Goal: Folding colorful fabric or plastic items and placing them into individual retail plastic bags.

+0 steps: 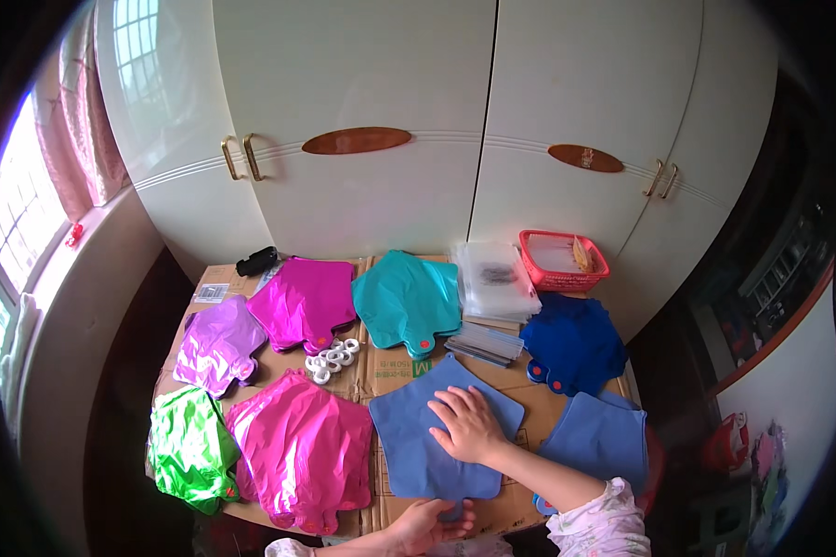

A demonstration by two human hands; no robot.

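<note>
A flat, dull blue star-shaped foil balloon (pixel 418 455) lies in front of me on the cardboard-covered table. My right hand (pixel 469 424) rests flat on its upper middle, fingers spread. At the near edge, my left hand (pixel 429 525) has its thumb and fingers around the balloon's short tail. A second dull blue balloon (pixel 599 436) lies to the right, beyond my right forearm. Left of the middle one is a shiny pink balloon pile (pixel 302 450), with a green balloon pile (pixel 190 450) farther left.
Along the back lie lilac (pixel 218 348), magenta (pixel 302 302), teal (pixel 404 302) and dark blue (pixel 578 343) balloon piles. White rings (pixel 330 360), clear plastic bags (pixel 494 280), thin strips (pixel 485 343), a red basket (pixel 564 260) and a black object (pixel 256 262) are there too. White cabinets (pixel 362 204) stand behind.
</note>
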